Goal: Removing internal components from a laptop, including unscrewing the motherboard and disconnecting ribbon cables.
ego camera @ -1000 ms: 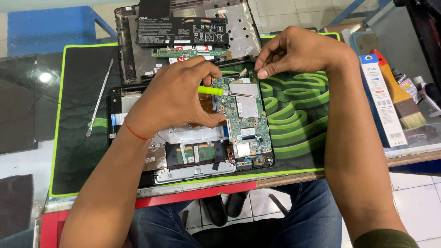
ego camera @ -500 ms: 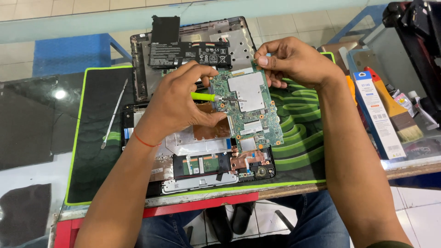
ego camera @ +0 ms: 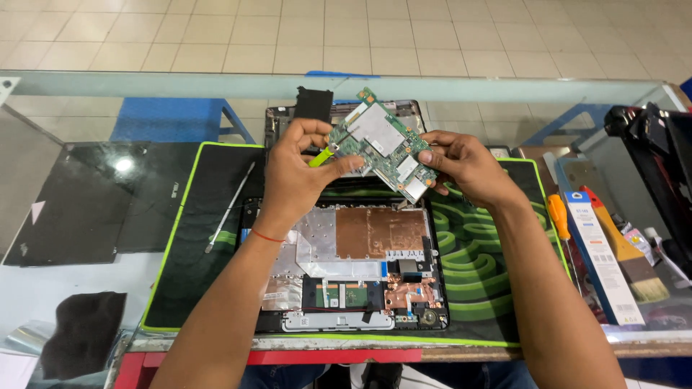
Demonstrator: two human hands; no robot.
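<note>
Hands are holding a green circuit board [ego camera: 382, 148] in the air above the opened laptop [ego camera: 346, 266], tilted, its flat silver shield plates facing the camera. The left hand [ego camera: 299, 173] is pinching the board's left edge between thumb and curled fingers, and a thin yellow-green tool [ego camera: 322, 157] is sticking out from that same grip. The right hand [ego camera: 465, 166] is gripping the board's right edge, thumb on top and fingers folded underneath. Below them the laptop's shell is lying on a black mat [ego camera: 209, 238] with a bright green border and green wavy stripes, showing a flat copper sheet, crinkled silver foil and a small copper pipe. On the mat's left, a slim metal pry tool [ego camera: 231, 205] is lying slantwise. On the right, an orange-handled screwdriver [ego camera: 559, 216] is lying beside a long box [ego camera: 602, 256] and a bristle brush [ego camera: 634, 263].
</note>
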